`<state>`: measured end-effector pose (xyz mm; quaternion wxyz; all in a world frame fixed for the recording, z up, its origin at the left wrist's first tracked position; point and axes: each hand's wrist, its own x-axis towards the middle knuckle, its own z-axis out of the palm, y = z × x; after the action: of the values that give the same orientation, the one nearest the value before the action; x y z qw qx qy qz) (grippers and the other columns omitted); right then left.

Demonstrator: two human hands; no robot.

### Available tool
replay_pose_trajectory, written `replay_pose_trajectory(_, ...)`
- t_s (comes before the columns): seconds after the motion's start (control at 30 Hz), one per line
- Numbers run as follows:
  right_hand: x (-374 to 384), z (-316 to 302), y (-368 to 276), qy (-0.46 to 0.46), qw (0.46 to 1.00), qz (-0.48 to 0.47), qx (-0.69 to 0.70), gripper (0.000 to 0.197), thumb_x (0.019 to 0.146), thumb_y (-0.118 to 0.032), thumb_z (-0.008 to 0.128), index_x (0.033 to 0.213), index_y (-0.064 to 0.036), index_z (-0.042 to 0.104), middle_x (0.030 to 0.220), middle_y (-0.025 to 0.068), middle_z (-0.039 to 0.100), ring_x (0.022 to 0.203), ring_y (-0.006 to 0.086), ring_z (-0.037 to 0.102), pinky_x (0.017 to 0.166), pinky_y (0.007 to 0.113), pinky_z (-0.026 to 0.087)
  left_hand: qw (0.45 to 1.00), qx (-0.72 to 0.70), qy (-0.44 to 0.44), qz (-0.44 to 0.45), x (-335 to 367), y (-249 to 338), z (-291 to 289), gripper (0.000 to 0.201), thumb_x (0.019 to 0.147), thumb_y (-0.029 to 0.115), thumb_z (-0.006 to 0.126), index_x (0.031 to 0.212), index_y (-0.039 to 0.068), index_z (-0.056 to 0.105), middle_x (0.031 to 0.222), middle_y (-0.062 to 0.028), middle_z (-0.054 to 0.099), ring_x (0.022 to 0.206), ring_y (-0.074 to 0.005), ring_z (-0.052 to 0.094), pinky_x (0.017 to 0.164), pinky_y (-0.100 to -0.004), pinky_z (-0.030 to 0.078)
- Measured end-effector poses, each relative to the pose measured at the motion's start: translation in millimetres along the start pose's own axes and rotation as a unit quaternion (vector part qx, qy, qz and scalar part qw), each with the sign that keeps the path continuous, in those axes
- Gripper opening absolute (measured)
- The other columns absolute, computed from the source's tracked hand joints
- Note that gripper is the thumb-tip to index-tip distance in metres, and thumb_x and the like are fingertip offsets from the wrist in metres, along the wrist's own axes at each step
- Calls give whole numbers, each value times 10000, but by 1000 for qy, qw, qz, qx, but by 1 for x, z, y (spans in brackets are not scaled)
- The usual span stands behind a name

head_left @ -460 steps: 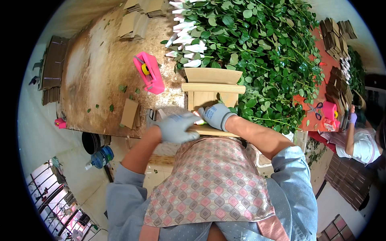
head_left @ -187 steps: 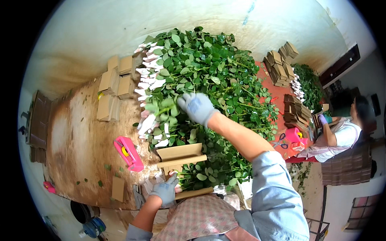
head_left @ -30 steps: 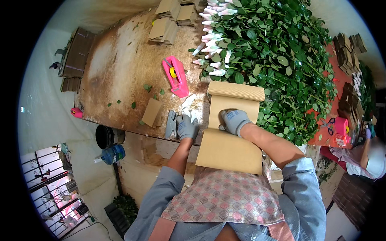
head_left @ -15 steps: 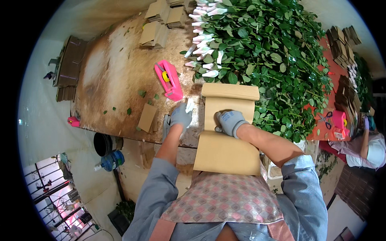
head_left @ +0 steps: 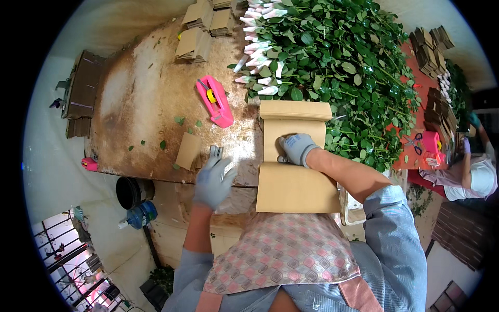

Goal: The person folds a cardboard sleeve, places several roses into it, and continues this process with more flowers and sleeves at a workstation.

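My right hand (head_left: 300,149), in a grey glove, presses on a long sheet of tan corrugated cardboard (head_left: 297,188). Its fingers are curled, and whatever they hold, if anything, is hidden. At the far end the cardboard is folded or rolled over; its near end lies against my apron. My left hand (head_left: 213,182), gloved too, is over the table's front edge with thumb and fingers apart. Just beyond its fingertips lies a small grey metal tool, perhaps a stapler (head_left: 216,152). A small stack of cardboard pieces (head_left: 188,151) sits to its left.
A pink tape dispenser (head_left: 215,101) stands beyond my left hand. Leafy stems with white-wrapped heads (head_left: 332,62) are heaped at the back right. Cardboard stacks (head_left: 192,44) stand at the far left. Blue-handled scissors (head_left: 414,143) lie right, near another person (head_left: 468,179).
My left hand has drawn back toward me and left from beside the cardboard, its fingers now spread near the grey metal tool. My right hand stays pressed on the cardboard.
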<state>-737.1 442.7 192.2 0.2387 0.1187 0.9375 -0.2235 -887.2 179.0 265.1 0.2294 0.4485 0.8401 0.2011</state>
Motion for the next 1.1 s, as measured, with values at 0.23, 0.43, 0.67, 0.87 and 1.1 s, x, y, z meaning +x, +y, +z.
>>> replay_pose_trajectory(0.23, 3, -2, -7, -4, 1000, -7, -29, 252, 918, -226, 562, 1071, -50, 658, 1085, 183, 727, 1028, 366, 697, 851, 472, 560, 946, 218, -109, 216, 50, 96, 79, 251, 856, 306, 652, 1001, 101, 648, 973, -117, 622, 938, -300, 600, 823, -445, 450)
replay_pose_trajectory(0.43, 0, 6, 1, 33, 999, -11, -26, 246, 911, -244, 570, 1058, -65, 654, 1060, 192, 729, 1019, 366, 700, 844, 478, 559, 955, 166, 54, 241, 43, 79, 113, 87, 802, 172, 576, 882, 138, 590, 873, -83, 557, 885, -271, 552, 779, -433, 422)
replay_pose_trajectory(0.67, -2, 0, -1, 32, 998, -46, 0, 375, 892, -380, 657, 1055, -44, 623, 1056, 200, 717, 1030, 383, 678, 886, 475, 536, 985, -61, 20, 162, 55, -3, 56, 405, 787, 308, 774, 1086, 47, 697, 1067, -150, 655, 988, -333, 631, 871, -463, 499)
replay_pose_trajectory(0.87, 0, -4, -4, 9, 999, -32, -1, 442, 883, -431, 676, 1060, -30, 618, 1058, 205, 708, 1028, 389, 671, 890, 475, 532, 928, 212, 119, -283, 52, -164, 8, 893, 740, 412, 798, 1473, 89, 403, 1425, -199, 510, 1322, -391, 471, 1107, -481, 378)
replay_pose_trajectory(1.1, 2, 4, 3, 7, 999, -33, 1, 439, 886, -433, 672, 1057, -32, 618, 1047, 199, 711, 1017, 383, 675, 879, 472, 537, 897, 226, -11, -379, 43, -178, 7, 1096, 728, 507, 783, 1582, 73, 252, 1520, -174, 448, 1389, -367, 424, 1169, -548, 277)
